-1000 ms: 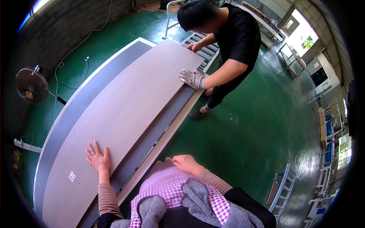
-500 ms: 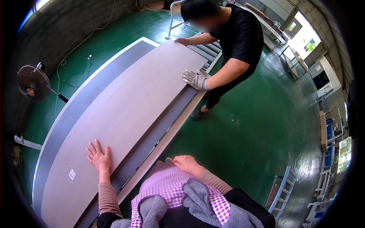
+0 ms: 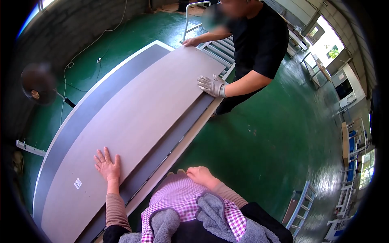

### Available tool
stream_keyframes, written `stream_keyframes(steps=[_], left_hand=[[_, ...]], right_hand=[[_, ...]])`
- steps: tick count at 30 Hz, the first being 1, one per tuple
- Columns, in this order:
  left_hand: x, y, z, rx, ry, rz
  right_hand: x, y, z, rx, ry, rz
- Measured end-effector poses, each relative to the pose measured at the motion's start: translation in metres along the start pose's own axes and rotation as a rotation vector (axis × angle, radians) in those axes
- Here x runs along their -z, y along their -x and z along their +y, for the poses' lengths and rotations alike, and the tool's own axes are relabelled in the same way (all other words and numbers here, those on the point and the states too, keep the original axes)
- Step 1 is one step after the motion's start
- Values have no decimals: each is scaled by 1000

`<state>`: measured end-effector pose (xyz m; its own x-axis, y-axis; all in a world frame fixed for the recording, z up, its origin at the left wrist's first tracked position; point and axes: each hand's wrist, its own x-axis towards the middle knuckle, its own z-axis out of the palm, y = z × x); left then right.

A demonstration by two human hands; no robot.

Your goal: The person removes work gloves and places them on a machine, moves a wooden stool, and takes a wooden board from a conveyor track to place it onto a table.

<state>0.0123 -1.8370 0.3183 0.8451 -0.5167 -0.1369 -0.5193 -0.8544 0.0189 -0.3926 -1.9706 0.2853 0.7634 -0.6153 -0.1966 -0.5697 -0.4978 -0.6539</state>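
Note:
A large beige panel point(image 3: 133, 113) with one curved side lies on top of a grey panel with a pale rim point(image 3: 97, 87). My left hand point(image 3: 107, 168) is pressed flat on the beige panel, fingers spread, beside a small white label point(image 3: 78, 183). My right hand point(image 3: 201, 177) is closed at the hem of my checked apron point(image 3: 178, 194); what its fingers hold, if anything, is hidden. Across from me a co-worker in black has a gloved hand point(image 3: 211, 86) on the panel's straight edge and a bare hand point(image 3: 190, 42) at its far corner.
A roller conveyor point(image 3: 221, 50) with a white rail stands behind the panel's far end. At left is a fan point(image 3: 38, 84), with a cable point(image 3: 69, 65) running across the green floor. A small ladder point(image 3: 300, 208) stands at lower right.
The view has shifted slightly. The co-worker leans further over the panel's far end, hands staying on it. My left hand stays flat on the panel and my right hand stays closed.

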Motion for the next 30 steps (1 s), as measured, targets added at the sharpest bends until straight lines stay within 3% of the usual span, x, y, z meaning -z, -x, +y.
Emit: stream_keyframes(steps=[7,12,16,20,24,30], left_hand=[[-10,19,0,-159,179,58],[5,125,8,-428,243,19],[-2,181,-8,-375,212,23],[12,200,-23,-270,297,166],[11,222,-48,-195,343,301],[9,249,-68,-6,58,884]], right_hand=[[6,4,-6,-4,6,116],[30,19,4,-10,37,221],[32,36,16,11,62,158],[30,50,16,37,85,71],[6,55,18,147,70,130],[4,51,39,66,-324,105]])
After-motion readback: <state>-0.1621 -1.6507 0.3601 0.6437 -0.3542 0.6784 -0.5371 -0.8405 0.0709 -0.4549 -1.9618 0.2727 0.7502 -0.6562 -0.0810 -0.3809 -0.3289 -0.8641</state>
